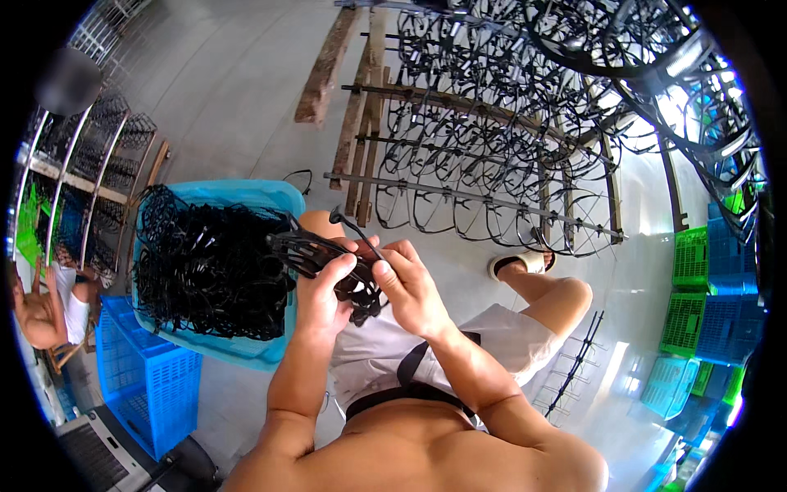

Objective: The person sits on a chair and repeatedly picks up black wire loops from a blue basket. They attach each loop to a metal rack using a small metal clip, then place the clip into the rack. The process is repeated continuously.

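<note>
In front of my lap, my left hand is closed round a bundle of slender black pieces, whose long ends stick out to the left towards the tub. My right hand pinches one thin black piece with a knobbed end, raised at an angle above the bundle. More of the bundle, with looped ends, hangs below between both hands. Their exact kind does not show. Just left of my hands stands a light-blue tub, heaped with a tangle of similar black pieces.
Ahead to the right, wooden-framed racks carry rods hung with many black loops. Blue crates stand at the lower left, near another person. Green and blue crates are stacked at the right. A spiked black rod lies on the floor.
</note>
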Motion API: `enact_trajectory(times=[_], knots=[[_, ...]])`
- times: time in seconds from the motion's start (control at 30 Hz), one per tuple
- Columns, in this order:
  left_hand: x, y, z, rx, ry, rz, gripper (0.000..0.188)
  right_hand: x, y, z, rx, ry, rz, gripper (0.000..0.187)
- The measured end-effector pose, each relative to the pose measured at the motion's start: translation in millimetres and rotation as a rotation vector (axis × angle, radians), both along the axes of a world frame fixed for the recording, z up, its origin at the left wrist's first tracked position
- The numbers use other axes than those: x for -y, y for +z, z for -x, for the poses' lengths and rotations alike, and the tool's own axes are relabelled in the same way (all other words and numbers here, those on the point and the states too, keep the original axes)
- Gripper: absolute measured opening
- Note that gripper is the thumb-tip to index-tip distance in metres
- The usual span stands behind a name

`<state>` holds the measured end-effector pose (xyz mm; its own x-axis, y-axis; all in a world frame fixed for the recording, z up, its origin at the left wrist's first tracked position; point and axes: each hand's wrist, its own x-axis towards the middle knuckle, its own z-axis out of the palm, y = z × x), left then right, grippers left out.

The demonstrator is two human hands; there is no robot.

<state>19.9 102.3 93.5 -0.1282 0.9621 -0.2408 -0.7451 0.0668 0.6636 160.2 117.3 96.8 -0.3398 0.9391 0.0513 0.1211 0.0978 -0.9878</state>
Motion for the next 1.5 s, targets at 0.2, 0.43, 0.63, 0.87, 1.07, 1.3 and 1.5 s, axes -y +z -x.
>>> enact_trajectory(times=[0.2,0.43,0.63,0.87,1.07,1.3,1.5], knots=[[2.3,-8.1,-1.4,0.239,-0.117,-0.226,0.014,-22.4,5.2,-70.0,-0.332,-0.331,0.371,0.036],[-35.9,-25.1,-37.3,-0.850,-0.029,0.023,0.031,-66.8,-11.0,-50.0,-0.448,-0.613,0.169,0.024],[-59.0,-52.3,-59.1,-0.876,-0.061,0.128,0.028,-89.8,-32.9,-19.0,-0.292,-0.608,0.176,0.024],[-51.2,-47.6,-60.8,-0.925,-0.012,0.052,0.019,-33.4,45.3,-67.7,-0.671,-0.582,0.158,0.022],[8.8,17.3,-98.7,-0.623,-0.147,-0.427,0.034,-17.2,60.7,-188.0,-0.254,-0.949,0.013,0.017],[15.0,3.0,-254.8,-0.466,-0.558,-0.488,0.028,-11.3,38.8,-399.0,-0.197,-1.310,-0.324,0.025],[-17.7,-5.9,-353.8,-0.548,-0.558,-0.179,0.045,-64.9,-27.1,-483.9,-0.282,-1.015,-0.030,0.025]])
